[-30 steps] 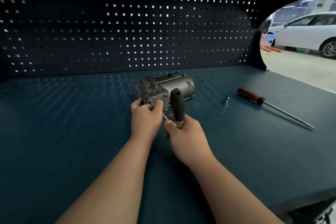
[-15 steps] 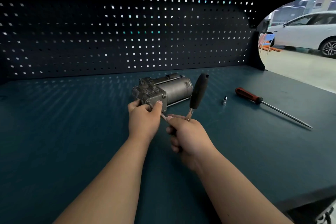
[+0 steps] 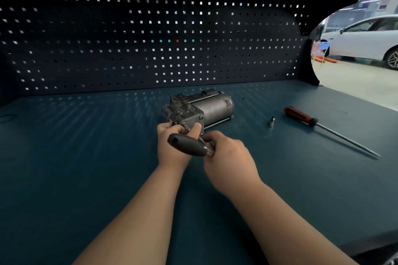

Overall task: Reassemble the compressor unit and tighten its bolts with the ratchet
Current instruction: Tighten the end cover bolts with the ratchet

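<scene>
The grey metal compressor unit [image 3: 200, 107] lies on its side on the dark teal workbench [image 3: 86, 157], its blocky head end toward me. My left hand [image 3: 172, 148] grips the near lower corner of that head, thumb pressed on its face. My right hand [image 3: 228, 155] holds the ratchet [image 3: 187, 147] near its head end. The black handle points left and lies across my left hand. The ratchet's drive end, close to a bolt on the compressor's near face, is hidden between my hands.
A small metal socket bit [image 3: 272, 122] stands to the right of the compressor. Farther right lies a long screwdriver [image 3: 318, 125] with a red and black handle. A perforated back panel [image 3: 150, 45] closes the bench's rear. A white car [image 3: 366, 41] is parked beyond the bench.
The ratchet handle has swung from pointing up and away, over to the left, and now lies across my left hand. My left hand has kept its hold on the compressor.
</scene>
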The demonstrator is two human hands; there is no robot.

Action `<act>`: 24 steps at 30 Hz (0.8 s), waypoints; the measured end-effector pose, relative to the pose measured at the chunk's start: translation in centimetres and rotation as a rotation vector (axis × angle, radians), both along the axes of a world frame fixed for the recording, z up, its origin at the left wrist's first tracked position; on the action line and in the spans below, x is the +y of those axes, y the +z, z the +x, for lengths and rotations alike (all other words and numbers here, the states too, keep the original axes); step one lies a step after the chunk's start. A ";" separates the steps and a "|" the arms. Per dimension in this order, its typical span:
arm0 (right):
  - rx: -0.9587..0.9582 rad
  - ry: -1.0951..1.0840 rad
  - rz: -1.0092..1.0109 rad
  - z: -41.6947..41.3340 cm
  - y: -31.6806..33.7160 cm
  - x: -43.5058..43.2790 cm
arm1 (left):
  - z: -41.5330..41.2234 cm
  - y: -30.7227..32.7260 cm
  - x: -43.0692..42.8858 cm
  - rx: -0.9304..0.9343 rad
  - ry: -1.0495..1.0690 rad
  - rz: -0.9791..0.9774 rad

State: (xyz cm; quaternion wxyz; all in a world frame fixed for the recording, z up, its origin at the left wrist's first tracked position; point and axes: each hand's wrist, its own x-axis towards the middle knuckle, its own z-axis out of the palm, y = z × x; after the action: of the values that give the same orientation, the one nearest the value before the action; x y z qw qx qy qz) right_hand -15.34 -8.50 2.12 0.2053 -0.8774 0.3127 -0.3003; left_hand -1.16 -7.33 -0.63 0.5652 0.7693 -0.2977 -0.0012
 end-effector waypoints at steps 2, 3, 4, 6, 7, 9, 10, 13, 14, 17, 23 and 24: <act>-0.133 -0.017 0.247 0.3 -0.2 0.1 | -0.1 0.0 0.1 -0.003 0.032 -0.019; -0.211 -0.033 0.383 0.4 -0.2 0.0 | -0.2 0.0 0.2 -0.004 0.038 -0.013; -0.261 -0.042 0.479 0.4 -0.1 -0.3 | -0.2 0.0 0.3 -0.001 0.035 -0.003; -0.264 -0.027 0.549 0.4 0.1 -0.8 | -0.2 0.0 0.3 0.005 0.027 0.003; -0.263 -0.010 0.568 0.3 0.2 -1.0 | -0.2 0.0 0.2 0.003 0.027 0.003; -0.285 0.021 0.633 0.2 0.2 -0.9 | -0.2 0.0 0.2 -0.008 0.030 0.002; -0.305 0.029 0.686 0.3 0.3 -0.8 | -0.3 0.1 0.1 -0.016 0.030 -0.002; -0.455 0.027 1.116 0.3 0.6 -0.9 | -0.3 0.2 0.2 -0.018 0.047 -0.006; -0.526 0.050 1.350 0.2 0.7 -1.1 | -0.4 0.1 0.2 -0.020 0.056 -0.005; -0.658 0.114 1.775 -0.4 0.5 -1.5 | -0.6 -0.1 0.1 -0.042 0.074 0.003; -0.560 0.092 1.552 0.0 -0.4 -1.3 | 0.1 -0.6 0.1 -0.050 0.083 -0.008; -0.537 0.071 1.471 0.0 -0.6 -1.3 | 0.2 -0.6 0.1 -0.047 0.082 -0.012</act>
State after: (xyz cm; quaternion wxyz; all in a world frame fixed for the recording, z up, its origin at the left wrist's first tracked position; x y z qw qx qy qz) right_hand -15.37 -9.79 1.52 0.8120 -0.4228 0.3426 -0.2109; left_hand -0.99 -7.28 -1.22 0.5621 0.7775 -0.2790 0.0417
